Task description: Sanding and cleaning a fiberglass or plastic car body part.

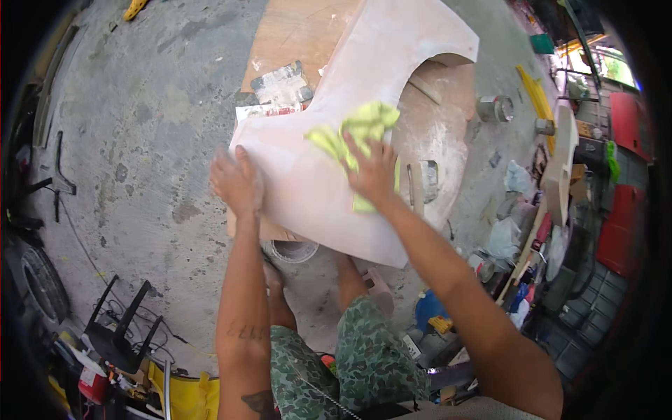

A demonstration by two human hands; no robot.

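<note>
A pale pinkish-white car fender (294,175) with a curved wheel arch lies in front of me on a wooden board. My right hand (373,171) holds a yellow-green cloth (371,120) against its surface, fingers bent over the fabric. Part of the cloth is bunched up ahead of the fingers, and another part hangs out beneath the palm. At the fender's left edge is my left hand (238,183), thumb on top and the other fingers over the side; they are slightly blurred.
Beyond the fender's left edge, a smeared flat piece (283,84) rests on the board (297,35). A bucket (292,250) stands below the near edge. To the right are a metal can (495,108) and piled clutter. An upturned black stool (122,329) lies lower left.
</note>
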